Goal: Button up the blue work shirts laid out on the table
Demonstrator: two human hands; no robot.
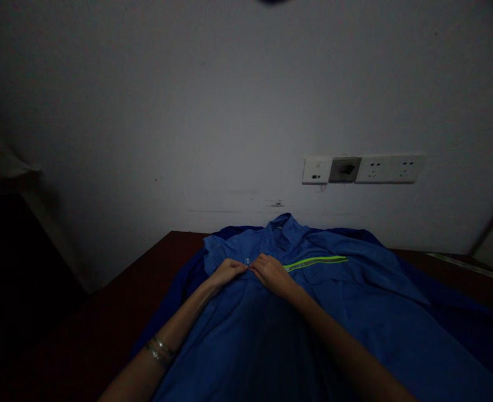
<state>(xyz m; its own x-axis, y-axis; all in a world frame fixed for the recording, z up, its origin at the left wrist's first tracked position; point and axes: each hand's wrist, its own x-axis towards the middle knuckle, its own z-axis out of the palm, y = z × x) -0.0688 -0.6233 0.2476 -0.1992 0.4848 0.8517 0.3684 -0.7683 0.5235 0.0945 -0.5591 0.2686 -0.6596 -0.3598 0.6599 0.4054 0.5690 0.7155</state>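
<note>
A blue jacket (363, 301) with a standing collar and a yellow-green stripe across the chest lies spread out, its darker blue sleeves to either side. My left hand (228, 271) pinches the jacket's front near a small white mark, fingertips together. Right beside it, my right hand (272, 273) is closed on the fabric too, its fingertips almost meeting those of the left. Whatever small part of the front sits between the fingertips is too dark and small to make out. Bracelets (160, 350) circle my left wrist.
Under the jacket is a dark reddish-brown table (154, 268), its far edge by a pale wall (229, 111). Wall sockets (391, 169) and a dark switch plate (345, 169) are set in the wall at right. Pale cloth (7, 159) hangs at far left.
</note>
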